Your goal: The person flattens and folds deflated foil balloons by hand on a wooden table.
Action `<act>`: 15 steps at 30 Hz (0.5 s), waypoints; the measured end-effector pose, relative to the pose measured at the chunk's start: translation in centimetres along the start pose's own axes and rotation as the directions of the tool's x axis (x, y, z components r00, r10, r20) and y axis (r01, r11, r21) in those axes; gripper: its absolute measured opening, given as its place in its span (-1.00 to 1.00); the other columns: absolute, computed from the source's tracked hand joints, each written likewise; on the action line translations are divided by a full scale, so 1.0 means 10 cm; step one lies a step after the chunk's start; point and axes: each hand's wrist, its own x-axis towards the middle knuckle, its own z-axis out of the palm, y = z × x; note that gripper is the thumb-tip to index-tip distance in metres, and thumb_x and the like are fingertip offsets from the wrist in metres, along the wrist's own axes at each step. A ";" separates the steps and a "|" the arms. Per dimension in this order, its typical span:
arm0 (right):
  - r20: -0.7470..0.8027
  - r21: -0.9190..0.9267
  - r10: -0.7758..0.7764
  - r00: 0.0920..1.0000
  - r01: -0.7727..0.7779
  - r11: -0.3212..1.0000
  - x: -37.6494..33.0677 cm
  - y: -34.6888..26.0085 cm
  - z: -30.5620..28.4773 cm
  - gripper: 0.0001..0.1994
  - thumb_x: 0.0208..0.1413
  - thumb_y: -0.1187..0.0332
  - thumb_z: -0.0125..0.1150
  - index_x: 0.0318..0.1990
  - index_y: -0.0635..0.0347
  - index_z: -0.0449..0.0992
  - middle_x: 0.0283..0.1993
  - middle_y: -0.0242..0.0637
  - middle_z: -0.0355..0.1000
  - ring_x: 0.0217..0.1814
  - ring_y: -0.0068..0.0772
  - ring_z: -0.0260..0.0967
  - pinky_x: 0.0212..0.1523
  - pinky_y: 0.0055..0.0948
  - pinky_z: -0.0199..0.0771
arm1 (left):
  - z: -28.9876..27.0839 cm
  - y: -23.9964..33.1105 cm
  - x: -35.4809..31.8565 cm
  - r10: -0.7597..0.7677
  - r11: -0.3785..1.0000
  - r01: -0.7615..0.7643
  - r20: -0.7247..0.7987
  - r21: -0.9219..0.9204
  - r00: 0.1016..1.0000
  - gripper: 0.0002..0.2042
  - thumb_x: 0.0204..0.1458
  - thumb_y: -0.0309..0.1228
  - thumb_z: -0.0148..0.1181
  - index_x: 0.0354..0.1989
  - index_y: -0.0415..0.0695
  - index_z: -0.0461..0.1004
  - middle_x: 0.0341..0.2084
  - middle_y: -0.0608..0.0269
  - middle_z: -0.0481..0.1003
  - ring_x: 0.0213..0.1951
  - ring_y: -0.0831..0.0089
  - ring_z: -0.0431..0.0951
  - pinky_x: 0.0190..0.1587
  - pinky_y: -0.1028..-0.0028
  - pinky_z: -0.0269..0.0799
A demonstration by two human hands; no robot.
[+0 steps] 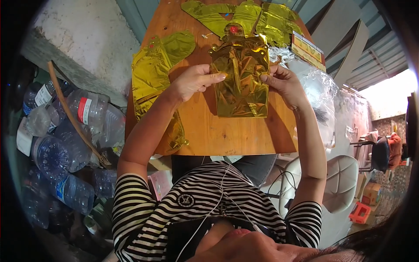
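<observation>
A shiny gold foil balloon [242, 89], flat and folded into a narrow panel, is held upright over the wooden table [198, 131]. My left hand [195, 81] pinches its left edge between thumb and fingers. On the opposite edge, my right hand [284, 86] grips it the same way. Its scalloped top carries a rounded tab with a red mark. Beside my left forearm lies another flat gold foil balloon [150, 72], partly hidden by the arm. More flat gold foil [235, 14] spreads along the far side, with a further foil piece [279, 24] to its right.
Clear plastic bags [317, 89] and a yellow printed packet [307, 51] rest at the table's right. Large empty plastic bottles [65, 150] are heaped left, with a curved wooden stick [72, 113] across them. A white padded chair [342, 183] and red crate [360, 212] stand right.
</observation>
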 end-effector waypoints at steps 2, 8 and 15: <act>-0.002 0.027 0.015 1.000 -0.015 1.000 -0.01 0.04 -0.05 -0.87 0.22 0.43 0.39 -0.13 0.16 0.58 -0.23 -0.50 0.55 -0.20 -0.60 0.52 -0.09 -0.49 0.61 | 0.00 -0.01 0.04 -0.018 1.000 0.018 0.005 0.021 1.000 -0.69 0.14 -0.10 0.41 -0.26 -0.07 0.52 -0.56 0.59 0.31 -0.54 0.76 0.12 -0.51 0.64 0.02; -0.015 -0.098 0.136 0.991 -0.137 0.986 -0.04 -0.04 -0.12 -0.90 0.23 0.44 0.38 -0.16 0.12 0.57 -0.24 -0.53 0.54 -0.21 -0.64 0.50 -0.13 -0.53 0.57 | 0.12 0.03 0.09 -0.006 0.977 0.028 -0.105 0.210 0.994 -0.68 0.18 -0.10 0.37 -0.33 -0.11 0.52 -0.59 0.54 0.33 -0.55 0.70 0.24 -0.51 0.59 0.13; 0.176 -0.569 -0.442 0.880 0.457 0.683 -0.67 -0.07 0.04 -0.87 0.21 0.35 0.38 -0.21 0.15 0.56 -0.15 -0.36 0.60 -0.08 -0.40 0.58 -0.08 -0.41 0.57 | 0.35 -0.12 -0.45 0.795 0.338 -0.583 0.108 0.739 0.597 -0.89 0.11 -0.39 0.32 -0.24 -0.13 0.61 -0.33 0.30 0.55 -0.43 0.50 0.47 -0.37 0.44 0.42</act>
